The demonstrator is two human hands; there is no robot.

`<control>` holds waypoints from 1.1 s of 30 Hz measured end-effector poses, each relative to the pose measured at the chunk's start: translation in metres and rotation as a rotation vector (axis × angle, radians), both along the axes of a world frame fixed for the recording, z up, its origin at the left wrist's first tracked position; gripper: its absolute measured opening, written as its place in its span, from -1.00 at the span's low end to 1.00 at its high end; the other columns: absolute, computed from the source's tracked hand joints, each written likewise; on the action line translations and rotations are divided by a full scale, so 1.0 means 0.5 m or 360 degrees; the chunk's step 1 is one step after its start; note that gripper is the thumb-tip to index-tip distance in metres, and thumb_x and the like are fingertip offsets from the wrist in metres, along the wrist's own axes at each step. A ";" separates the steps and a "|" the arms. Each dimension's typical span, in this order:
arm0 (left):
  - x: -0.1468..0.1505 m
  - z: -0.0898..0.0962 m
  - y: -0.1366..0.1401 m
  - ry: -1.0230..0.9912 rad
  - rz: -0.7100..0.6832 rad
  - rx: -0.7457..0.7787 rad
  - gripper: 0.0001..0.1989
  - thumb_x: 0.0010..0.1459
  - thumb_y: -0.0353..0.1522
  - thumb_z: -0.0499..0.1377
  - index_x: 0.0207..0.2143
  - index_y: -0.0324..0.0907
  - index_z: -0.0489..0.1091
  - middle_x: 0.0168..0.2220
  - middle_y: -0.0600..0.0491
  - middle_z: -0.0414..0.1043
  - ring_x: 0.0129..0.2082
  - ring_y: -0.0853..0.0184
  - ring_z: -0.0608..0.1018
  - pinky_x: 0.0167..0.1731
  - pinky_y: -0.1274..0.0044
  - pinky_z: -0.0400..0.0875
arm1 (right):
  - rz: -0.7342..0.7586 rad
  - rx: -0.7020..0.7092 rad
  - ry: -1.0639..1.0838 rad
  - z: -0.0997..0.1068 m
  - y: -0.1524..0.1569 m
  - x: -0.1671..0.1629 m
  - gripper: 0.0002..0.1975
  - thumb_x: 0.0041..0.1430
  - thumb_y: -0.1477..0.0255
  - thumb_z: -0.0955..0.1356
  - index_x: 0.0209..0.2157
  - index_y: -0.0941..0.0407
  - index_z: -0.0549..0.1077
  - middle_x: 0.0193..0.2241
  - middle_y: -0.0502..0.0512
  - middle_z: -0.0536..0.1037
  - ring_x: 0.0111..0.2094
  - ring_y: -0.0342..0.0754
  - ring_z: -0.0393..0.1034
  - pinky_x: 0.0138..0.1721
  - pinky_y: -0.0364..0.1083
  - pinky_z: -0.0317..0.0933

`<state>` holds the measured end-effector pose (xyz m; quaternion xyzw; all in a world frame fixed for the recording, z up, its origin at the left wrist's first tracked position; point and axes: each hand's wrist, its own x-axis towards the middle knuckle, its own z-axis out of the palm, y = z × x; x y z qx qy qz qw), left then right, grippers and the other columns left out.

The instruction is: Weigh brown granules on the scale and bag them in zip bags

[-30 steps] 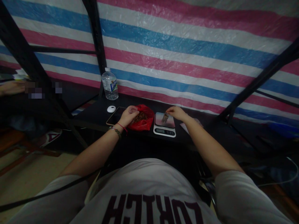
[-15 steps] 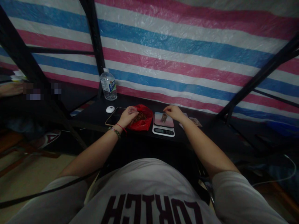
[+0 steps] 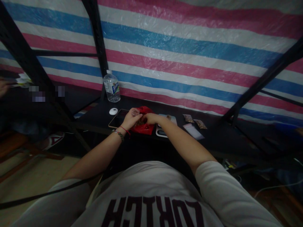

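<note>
My left hand (image 3: 130,119) is closed around a small clear plastic cup (image 3: 135,112), at the left edge of an open red plastic bag (image 3: 147,129). Small brown pieces, too dim to name, lie inside the bag. My right hand (image 3: 149,119) dips into the bag with its fingers bent together; the fingertips are hidden among the pieces. Beneath my right forearm is a white digital scale (image 3: 161,133), partly covered by the arm. A small brown clump (image 3: 169,117) rests on its plate.
Two small filled clear bags (image 3: 200,124) and a flat pale plastic bag (image 3: 193,131) lie right of the scale. On the left are a dark tablet-like device (image 3: 117,119), a white mouse (image 3: 113,111) and a clear bottle (image 3: 112,88). Black posts (image 3: 99,41) frame the table.
My right hand has moved left from above the scale into the red bag. The small bags on the right have come into fuller view. My left hand stays by the bag with the cup.
</note>
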<state>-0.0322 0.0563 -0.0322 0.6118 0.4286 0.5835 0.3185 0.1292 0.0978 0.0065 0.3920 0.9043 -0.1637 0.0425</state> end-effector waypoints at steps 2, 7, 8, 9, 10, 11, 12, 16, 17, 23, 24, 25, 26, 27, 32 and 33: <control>0.000 0.003 -0.002 -0.0006 0.0017 -0.0001 -0.73 -0.09 -0.25 0.27 -0.37 -0.14 0.28 -0.40 0.13 0.33 -0.36 0.34 0.41 -0.23 0.48 0.30 | -0.0037 0.0035 0.0016 -0.008 0.007 -0.007 -0.64 -0.04 0.67 0.35 -0.23 0.08 0.61 -0.28 0.05 0.64 -0.33 -0.09 0.51 -0.31 -0.24 0.27; 0.000 0.005 -0.002 -0.0017 0.0008 -0.0006 -0.75 -0.09 -0.27 0.27 -0.38 -0.15 0.28 -0.43 0.15 0.31 -0.39 0.36 0.40 -0.24 0.48 0.30 | -0.0021 0.0105 0.0122 -0.007 0.003 -0.006 -0.62 0.00 0.72 0.30 -0.22 0.09 0.61 -0.25 0.07 0.64 -0.26 -0.11 0.51 -0.22 -0.25 0.26; 0.000 0.005 -0.002 -0.0015 0.0002 -0.0006 -0.75 -0.09 -0.27 0.27 -0.38 -0.15 0.28 -0.43 0.15 0.31 -0.39 0.36 0.40 -0.24 0.47 0.30 | -0.0004 0.0126 0.0140 -0.005 0.001 -0.003 -0.62 0.01 0.72 0.30 -0.23 0.10 0.61 -0.25 0.08 0.64 -0.26 -0.11 0.51 -0.22 -0.24 0.26; 0.000 0.004 -0.002 -0.0014 0.0000 -0.0007 -0.75 -0.09 -0.27 0.27 -0.38 -0.15 0.28 -0.43 0.15 0.31 -0.39 0.35 0.40 -0.24 0.47 0.30 | 0.0011 0.0148 0.0153 -0.003 0.000 -0.001 -0.63 0.02 0.71 0.30 -0.23 0.10 0.61 -0.25 0.08 0.64 -0.25 -0.11 0.51 -0.22 -0.24 0.26; 0.000 0.004 -0.002 -0.0015 0.0000 -0.0009 -0.75 -0.09 -0.27 0.27 -0.38 -0.15 0.28 -0.43 0.14 0.31 -0.38 0.35 0.41 -0.24 0.47 0.31 | 0.0021 0.0172 0.0161 0.000 -0.002 0.001 -0.65 0.04 0.70 0.30 -0.23 0.10 0.61 -0.26 0.08 0.64 -0.26 -0.11 0.51 -0.23 -0.24 0.25; 0.000 0.004 -0.002 -0.0016 0.0004 -0.0010 -0.75 -0.09 -0.27 0.26 -0.38 -0.15 0.28 -0.43 0.14 0.32 -0.38 0.35 0.41 -0.24 0.47 0.31 | 0.0024 0.0199 0.0166 0.003 -0.003 0.003 -0.67 0.05 0.67 0.31 -0.22 0.10 0.61 -0.26 0.09 0.64 -0.26 -0.11 0.51 -0.23 -0.23 0.25; 0.000 0.003 -0.002 -0.0014 0.0005 -0.0013 -0.74 -0.08 -0.26 0.26 -0.38 -0.15 0.28 -0.42 0.14 0.32 -0.38 0.35 0.41 -0.24 0.47 0.31 | 0.0019 0.0228 0.0167 0.005 -0.003 0.005 -0.70 0.07 0.64 0.32 -0.22 0.11 0.61 -0.26 0.09 0.64 -0.27 -0.10 0.50 -0.24 -0.23 0.24; -0.001 -0.001 -0.001 0.0006 -0.0002 -0.0004 -0.74 -0.06 -0.24 0.25 -0.35 -0.15 0.29 -0.41 0.13 0.33 -0.37 0.35 0.42 -0.24 0.48 0.31 | -0.0008 0.0293 0.0194 0.011 -0.006 0.012 -0.76 0.12 0.56 0.34 -0.21 0.12 0.61 -0.24 0.09 0.64 -0.25 -0.09 0.49 -0.22 -0.21 0.22; -0.001 -0.002 -0.001 0.0016 -0.0004 -0.0005 -0.73 -0.05 -0.23 0.25 -0.35 -0.15 0.29 -0.40 0.13 0.34 -0.37 0.35 0.42 -0.25 0.49 0.31 | -0.0012 0.0293 0.0203 0.012 -0.007 0.013 -0.76 0.12 0.56 0.33 -0.21 0.11 0.61 -0.24 0.09 0.64 -0.25 -0.10 0.49 -0.21 -0.22 0.22; -0.003 -0.003 -0.001 0.0053 0.0013 -0.0011 -0.72 -0.05 -0.21 0.26 -0.34 -0.15 0.30 -0.39 0.13 0.34 -0.38 0.35 0.42 -0.28 0.50 0.29 | -0.0043 0.0292 0.0295 0.008 -0.016 0.017 -0.78 0.09 0.56 0.37 -0.24 0.09 0.61 -0.24 0.07 0.64 -0.25 -0.11 0.50 -0.20 -0.22 0.22; -0.003 -0.002 -0.001 0.0048 0.0016 -0.0008 -0.72 -0.05 -0.22 0.26 -0.34 -0.15 0.30 -0.40 0.13 0.34 -0.38 0.35 0.41 -0.28 0.49 0.29 | -0.0057 0.0290 0.0309 0.007 -0.017 0.017 -0.78 0.09 0.56 0.37 -0.23 0.09 0.61 -0.24 0.06 0.64 -0.25 -0.12 0.50 -0.19 -0.22 0.22; -0.003 -0.001 -0.001 0.0042 0.0019 -0.0011 -0.73 -0.06 -0.22 0.27 -0.35 -0.15 0.30 -0.40 0.13 0.34 -0.39 0.35 0.41 -0.28 0.49 0.28 | -0.0071 0.0285 0.0315 0.007 -0.019 0.017 -0.78 0.09 0.56 0.37 -0.24 0.09 0.61 -0.25 0.06 0.64 -0.25 -0.12 0.50 -0.20 -0.23 0.23; -0.003 -0.001 -0.001 0.0037 0.0025 -0.0018 -0.73 -0.06 -0.22 0.27 -0.35 -0.15 0.30 -0.41 0.13 0.34 -0.40 0.35 0.41 -0.29 0.50 0.28 | -0.0078 0.0279 0.0316 0.006 -0.020 0.016 -0.78 0.09 0.56 0.37 -0.24 0.09 0.61 -0.25 0.07 0.64 -0.26 -0.12 0.50 -0.20 -0.23 0.23; -0.003 -0.001 -0.001 0.0033 0.0028 -0.0027 -0.73 -0.07 -0.22 0.27 -0.35 -0.15 0.30 -0.41 0.13 0.34 -0.41 0.36 0.40 -0.30 0.50 0.28 | -0.0081 0.0274 0.0318 0.006 -0.021 0.016 -0.78 0.09 0.57 0.37 -0.24 0.09 0.61 -0.25 0.07 0.64 -0.27 -0.12 0.50 -0.21 -0.23 0.23; -0.005 -0.006 0.005 0.0012 0.0018 0.0007 -0.73 -0.06 -0.23 0.27 -0.35 -0.15 0.31 -0.41 0.14 0.33 -0.41 0.37 0.40 -0.31 0.51 0.28 | -0.0095 0.0283 0.0343 0.007 -0.026 0.017 -0.78 0.10 0.57 0.36 -0.24 0.10 0.61 -0.25 0.09 0.64 -0.27 -0.11 0.50 -0.22 -0.22 0.23; -0.005 -0.008 0.006 0.0005 0.0017 0.0011 -0.73 -0.06 -0.23 0.27 -0.34 -0.15 0.31 -0.41 0.14 0.33 -0.41 0.37 0.40 -0.30 0.51 0.28 | -0.0107 0.0288 0.0342 0.008 -0.026 0.019 -0.78 0.09 0.57 0.37 -0.24 0.09 0.61 -0.25 0.08 0.64 -0.26 -0.11 0.50 -0.21 -0.22 0.23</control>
